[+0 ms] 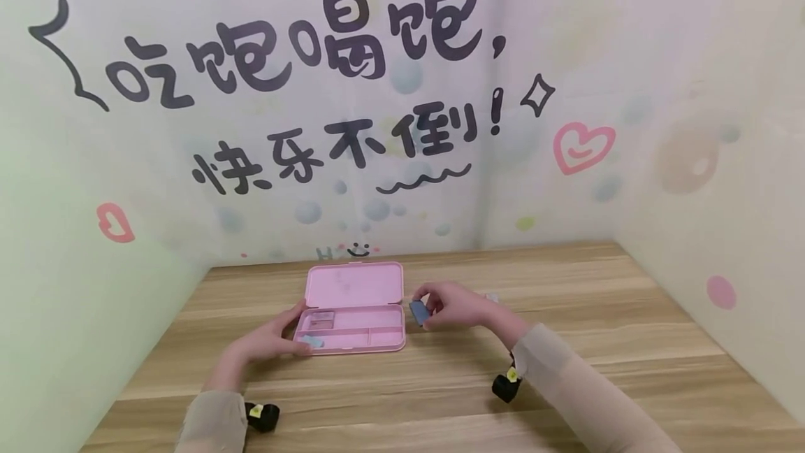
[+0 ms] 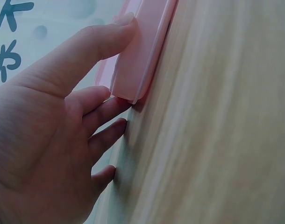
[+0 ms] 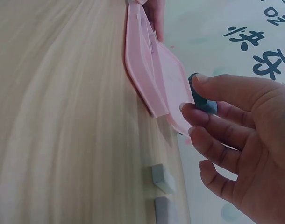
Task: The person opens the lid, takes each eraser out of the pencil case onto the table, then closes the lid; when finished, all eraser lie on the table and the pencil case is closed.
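Note:
A pink pencil case lies with its lid folded back, its inside split into compartments. My left hand holds the case's left end. In the left wrist view, the left thumb lies on the case's outer wall and the fingertips touch its end. Just right of the case, my right hand pinches a small blue-grey block, eraser-like in shape, between thumb and fingers. Small flat blocks sit in the back compartment's left end. A light blue piece lies in the front left compartment, by the left thumb.
On the wooden table, two pale grey blocks stand close together beyond the right hand; the right forearm partly hides them in the head view. A printed wall curtain rises behind the table's back edge.

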A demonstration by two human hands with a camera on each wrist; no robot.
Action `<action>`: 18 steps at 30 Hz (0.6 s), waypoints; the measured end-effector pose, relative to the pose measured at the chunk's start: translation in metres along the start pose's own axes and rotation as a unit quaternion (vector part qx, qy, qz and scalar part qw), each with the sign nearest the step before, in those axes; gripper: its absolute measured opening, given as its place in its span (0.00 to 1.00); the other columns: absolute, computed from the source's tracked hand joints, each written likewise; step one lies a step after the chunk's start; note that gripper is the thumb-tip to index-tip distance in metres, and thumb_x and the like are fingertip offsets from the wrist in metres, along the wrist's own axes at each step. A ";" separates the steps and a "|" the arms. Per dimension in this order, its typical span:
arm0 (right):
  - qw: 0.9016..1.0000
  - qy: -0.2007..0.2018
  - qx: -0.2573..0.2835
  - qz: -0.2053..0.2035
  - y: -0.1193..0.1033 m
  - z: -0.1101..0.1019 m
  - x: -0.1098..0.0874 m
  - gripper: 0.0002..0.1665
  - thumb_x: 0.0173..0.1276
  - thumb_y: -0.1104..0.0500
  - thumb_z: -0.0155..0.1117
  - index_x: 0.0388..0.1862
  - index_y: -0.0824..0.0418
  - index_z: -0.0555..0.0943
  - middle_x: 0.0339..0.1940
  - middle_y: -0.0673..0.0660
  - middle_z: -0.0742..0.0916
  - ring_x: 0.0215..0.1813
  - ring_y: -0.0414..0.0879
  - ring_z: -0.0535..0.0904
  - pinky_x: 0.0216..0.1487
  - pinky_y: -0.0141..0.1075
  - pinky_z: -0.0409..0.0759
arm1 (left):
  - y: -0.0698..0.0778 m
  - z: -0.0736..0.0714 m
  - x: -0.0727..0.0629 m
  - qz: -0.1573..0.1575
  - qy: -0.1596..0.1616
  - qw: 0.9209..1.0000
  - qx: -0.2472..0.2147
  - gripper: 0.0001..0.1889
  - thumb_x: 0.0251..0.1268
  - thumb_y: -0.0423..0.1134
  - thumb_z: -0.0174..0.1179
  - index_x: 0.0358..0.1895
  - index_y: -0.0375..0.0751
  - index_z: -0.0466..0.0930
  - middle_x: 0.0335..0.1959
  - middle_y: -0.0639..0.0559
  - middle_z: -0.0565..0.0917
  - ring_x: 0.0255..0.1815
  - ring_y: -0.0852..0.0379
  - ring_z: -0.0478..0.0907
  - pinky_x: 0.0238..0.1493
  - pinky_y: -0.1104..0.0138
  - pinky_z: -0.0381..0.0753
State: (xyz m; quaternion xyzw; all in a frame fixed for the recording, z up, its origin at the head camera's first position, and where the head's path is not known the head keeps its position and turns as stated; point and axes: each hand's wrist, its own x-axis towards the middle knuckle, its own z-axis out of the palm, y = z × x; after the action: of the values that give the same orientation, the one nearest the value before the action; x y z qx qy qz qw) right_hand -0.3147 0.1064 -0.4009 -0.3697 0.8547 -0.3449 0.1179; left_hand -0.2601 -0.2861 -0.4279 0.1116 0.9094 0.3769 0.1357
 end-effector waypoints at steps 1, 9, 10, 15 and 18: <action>1.000 0.005 -0.002 0.004 0.001 0.001 -0.002 0.23 0.57 0.61 0.73 0.52 0.58 0.77 0.30 0.48 0.83 0.33 0.42 0.76 0.37 0.35 0.76 | 0.000 0.000 0.000 0.000 0.000 1.000 0.000 0.56 0.51 0.51 0.72 0.78 0.43 0.44 0.76 0.31 0.47 0.74 0.30 0.44 0.67 0.36 0.48; 0.999 0.046 -0.010 0.022 0.009 0.008 -0.017 0.22 0.53 0.59 0.75 0.46 0.61 0.79 0.26 0.46 0.81 0.30 0.40 0.76 0.34 0.34 0.76 | -0.001 0.001 -0.001 -0.004 0.001 1.000 0.006 0.56 0.51 0.52 0.72 0.78 0.43 0.44 0.76 0.31 0.47 0.74 0.29 0.43 0.67 0.35 0.48; 0.998 0.049 -0.011 0.026 0.010 0.010 -0.019 0.22 0.53 0.59 0.75 0.46 0.60 0.79 0.26 0.46 0.81 0.30 0.40 0.77 0.34 0.34 0.76 | -0.001 0.001 -0.001 -0.004 0.000 1.000 0.006 0.56 0.51 0.52 0.72 0.78 0.43 0.44 0.76 0.31 0.47 0.74 0.29 0.43 0.67 0.35 0.48; 0.998 0.054 -0.007 0.044 0.012 0.014 -0.024 0.22 0.52 0.57 0.76 0.45 0.59 0.79 0.26 0.46 0.81 0.29 0.40 0.77 0.33 0.34 0.76 | -0.002 0.001 0.000 -0.004 -0.002 1.000 0.002 0.56 0.51 0.51 0.72 0.78 0.44 0.44 0.76 0.31 0.47 0.74 0.30 0.44 0.67 0.35 0.48; 0.997 0.056 0.003 0.049 0.013 0.015 -0.027 0.22 0.51 0.57 0.76 0.44 0.60 0.79 0.27 0.47 0.81 0.29 0.40 0.76 0.32 0.33 0.75 | -0.003 0.000 0.000 -0.001 -0.003 1.000 0.000 0.56 0.52 0.51 0.72 0.78 0.44 0.44 0.76 0.31 0.46 0.74 0.30 0.43 0.66 0.35 0.48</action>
State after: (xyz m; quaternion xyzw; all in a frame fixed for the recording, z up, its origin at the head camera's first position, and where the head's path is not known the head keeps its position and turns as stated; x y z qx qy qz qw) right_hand -0.2962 0.1241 -0.4220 -0.3072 0.8758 -0.3617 0.0882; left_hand -0.2604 -0.2878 -0.4300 0.1118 0.9090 0.3765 0.1392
